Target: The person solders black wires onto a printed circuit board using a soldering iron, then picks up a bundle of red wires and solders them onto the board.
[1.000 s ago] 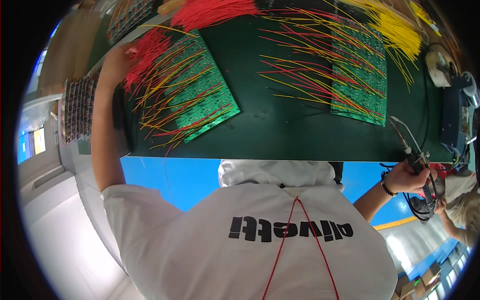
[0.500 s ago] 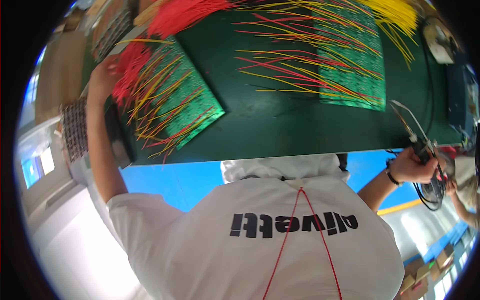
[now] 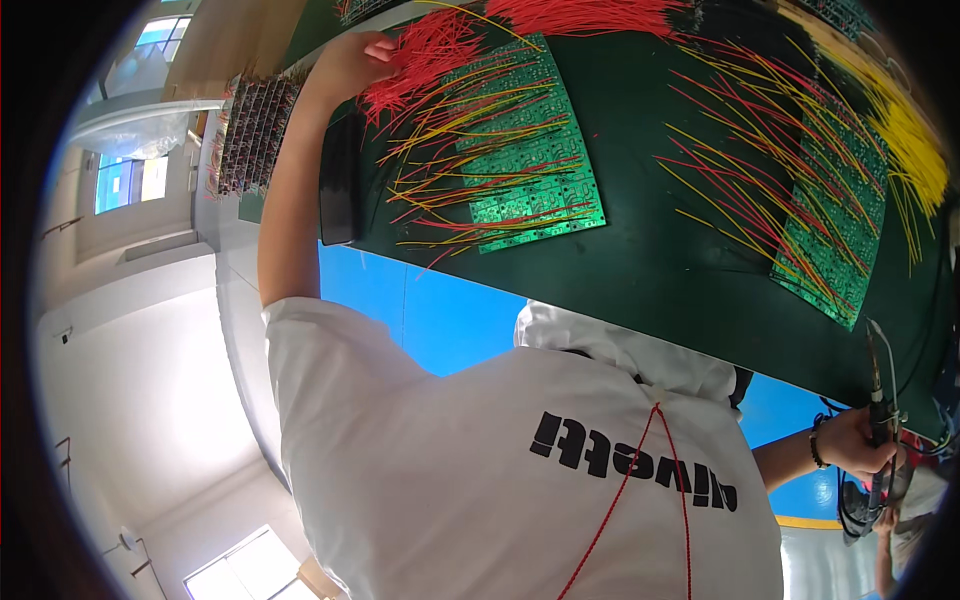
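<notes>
At bench edge | right hand (image 3: 852,443) grips soldering iron (image 3: 877,400) (tip up, near-vertical) | left hand (image 3: 350,62) pinches red wires (image 3: 420,55)

Left hand (image 3: 345,62) stretched far forward, right hand (image 3: 858,445) fisted, low

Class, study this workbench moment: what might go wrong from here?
The left hand reaches into loose red wires lying over a green circuit board; it may snag them and shift the board. The right hand grips a soldering iron at the table edge, where its trailing cable could catch.
</notes>
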